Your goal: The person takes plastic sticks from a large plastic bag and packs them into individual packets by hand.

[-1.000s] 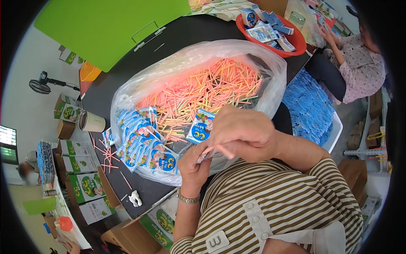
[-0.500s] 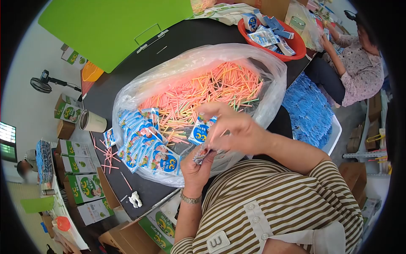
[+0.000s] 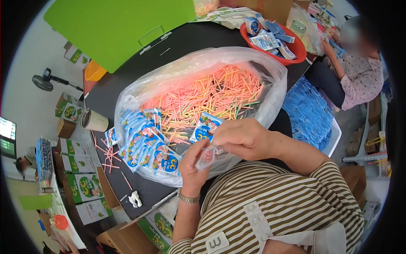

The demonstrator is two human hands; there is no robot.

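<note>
My left hand (image 3: 194,165) is closed around a small clear plastic packet (image 3: 206,157) with some reddish colour showing in it. My right hand (image 3: 243,137) comes from the right, its fingers pinched together at the packet's upper edge. What exactly lies between those fingertips is hidden. Just behind both hands, a single blue-and-white printed packet (image 3: 205,128) lies on loose pink, yellow and green sticks (image 3: 207,93). These sticks fill a large open clear plastic bag (image 3: 127,91). Overlapping rows of the same printed packets (image 3: 144,142) lie at the bag's left side.
A red basin (image 3: 302,53) of printed packets stands at the back right. Left of the bag are a cup (image 3: 94,120), scattered pink sticks (image 3: 111,158) and a white crumpled lump (image 3: 135,199). A green board (image 3: 114,29) stands behind. Another person (image 3: 359,72) sits at right near blue packets (image 3: 306,112).
My right hand's fingers, raised and blurred before, have come down and closed at the packet's edge. The small packet in my left hand has turned and shows more of its clear face.
</note>
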